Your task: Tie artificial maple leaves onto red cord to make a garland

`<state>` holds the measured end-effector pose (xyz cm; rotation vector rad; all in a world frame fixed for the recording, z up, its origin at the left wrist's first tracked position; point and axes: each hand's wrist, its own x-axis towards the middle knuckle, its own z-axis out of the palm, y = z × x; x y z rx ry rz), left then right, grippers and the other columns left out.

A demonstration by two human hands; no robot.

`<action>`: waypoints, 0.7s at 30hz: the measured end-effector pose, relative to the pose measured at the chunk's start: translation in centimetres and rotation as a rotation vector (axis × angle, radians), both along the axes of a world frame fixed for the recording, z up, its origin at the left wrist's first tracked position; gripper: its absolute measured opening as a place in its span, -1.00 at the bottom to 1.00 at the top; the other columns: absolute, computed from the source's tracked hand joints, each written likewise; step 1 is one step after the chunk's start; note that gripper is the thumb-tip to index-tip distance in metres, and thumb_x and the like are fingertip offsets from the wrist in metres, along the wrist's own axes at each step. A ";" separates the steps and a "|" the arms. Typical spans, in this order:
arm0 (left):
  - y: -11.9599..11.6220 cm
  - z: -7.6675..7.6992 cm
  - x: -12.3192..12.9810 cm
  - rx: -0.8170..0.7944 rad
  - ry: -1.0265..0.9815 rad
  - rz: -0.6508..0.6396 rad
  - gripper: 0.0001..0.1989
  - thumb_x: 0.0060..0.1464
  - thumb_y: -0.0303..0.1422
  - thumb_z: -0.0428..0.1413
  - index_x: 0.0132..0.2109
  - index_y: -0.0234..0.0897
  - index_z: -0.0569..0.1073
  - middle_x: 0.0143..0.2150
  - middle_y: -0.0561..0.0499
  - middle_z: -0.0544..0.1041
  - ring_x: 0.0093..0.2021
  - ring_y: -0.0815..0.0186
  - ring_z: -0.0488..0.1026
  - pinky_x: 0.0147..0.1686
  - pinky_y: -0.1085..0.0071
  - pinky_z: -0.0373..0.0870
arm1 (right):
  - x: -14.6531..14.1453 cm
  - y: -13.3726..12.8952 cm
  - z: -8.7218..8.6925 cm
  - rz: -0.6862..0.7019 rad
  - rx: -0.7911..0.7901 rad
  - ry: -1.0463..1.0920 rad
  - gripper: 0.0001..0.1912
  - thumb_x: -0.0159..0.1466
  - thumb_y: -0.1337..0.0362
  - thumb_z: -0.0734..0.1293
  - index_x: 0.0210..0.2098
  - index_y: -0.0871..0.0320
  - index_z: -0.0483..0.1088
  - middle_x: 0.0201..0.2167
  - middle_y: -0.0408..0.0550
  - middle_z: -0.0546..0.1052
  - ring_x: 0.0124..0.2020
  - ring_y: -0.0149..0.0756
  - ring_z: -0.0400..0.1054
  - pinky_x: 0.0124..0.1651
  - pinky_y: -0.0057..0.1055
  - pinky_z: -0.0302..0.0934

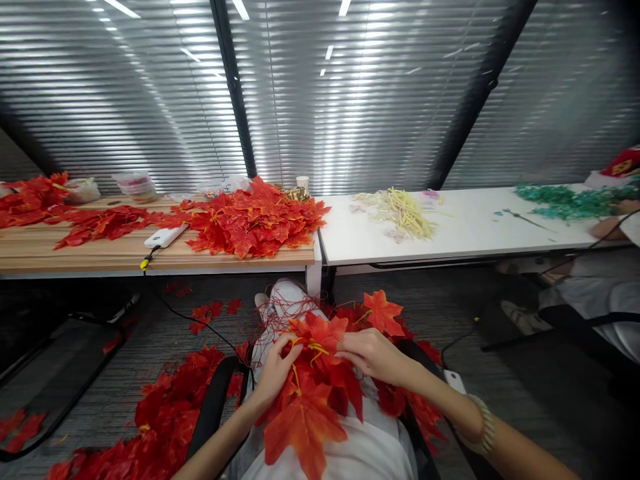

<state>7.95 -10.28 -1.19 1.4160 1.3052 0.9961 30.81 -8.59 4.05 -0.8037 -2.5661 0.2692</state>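
Note:
Red-orange artificial maple leaves (pixel 305 423) with yellow stems lie bunched over my lap. My left hand (pixel 277 367) is closed, thumb and fingers pinched at a yellow leaf stem on the left side of the bunch. Closed on the edge of an upper maple leaf (pixel 324 331) is my right hand (pixel 371 351), its fingertips partly hidden by the leaf. Between the hands, several yellow stems (pixel 316 348) stick out. A tangle of thin red string (pixel 285 305) spreads over my knee, just beyond the leaves.
A leaf pile (pixel 255 220) and a white power bank (pixel 166 236) with a black cable sit on the wooden table (pixel 115 257). Yellow strips (pixel 407 213) lie on the white table (pixel 345 233). More leaves (pixel 170 407) cover the floor at left. A person (pixel 590 287) sits at right.

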 end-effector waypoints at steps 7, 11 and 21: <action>0.5 -0.5 -0.2 -0.084 -0.139 0.072 -0.70 -0.05 -0.12 0.07 -0.33 -0.31 0.42 -0.30 0.00 0.50 -0.22 0.23 0.41 -0.18 0.37 0.33 | -0.1 -1.1 0.0 0.028 0.081 -0.041 -0.71 0.33 0.28 0.08 -0.42 0.20 0.34 -0.58 -0.15 0.36 -0.59 -0.48 0.15 -0.49 -0.46 -0.14; 1.0 -1.4 -0.6 -0.163 -0.240 0.075 -0.66 -0.08 -0.08 0.08 -0.36 -0.31 0.38 -0.36 0.02 0.49 -0.30 0.25 0.43 -0.25 0.35 0.35 | -0.3 -1.7 -0.2 0.038 0.152 -0.061 -0.71 0.32 0.30 0.09 -0.47 0.19 0.31 -0.61 -0.18 0.32 -0.61 -0.48 0.09 -0.50 -0.44 -0.17; 2.0 -4.0 -2.4 -0.295 -0.582 0.038 -0.65 -0.19 -0.18 0.21 -0.24 -0.28 0.44 -0.16 -0.07 0.51 -0.10 0.14 0.41 -0.11 0.31 0.32 | 0.1 -3.2 0.5 0.106 0.238 -0.024 -0.79 0.30 0.35 0.12 -0.44 0.19 0.28 -0.62 -0.20 0.30 -0.62 -0.46 0.05 -0.50 -0.42 -0.19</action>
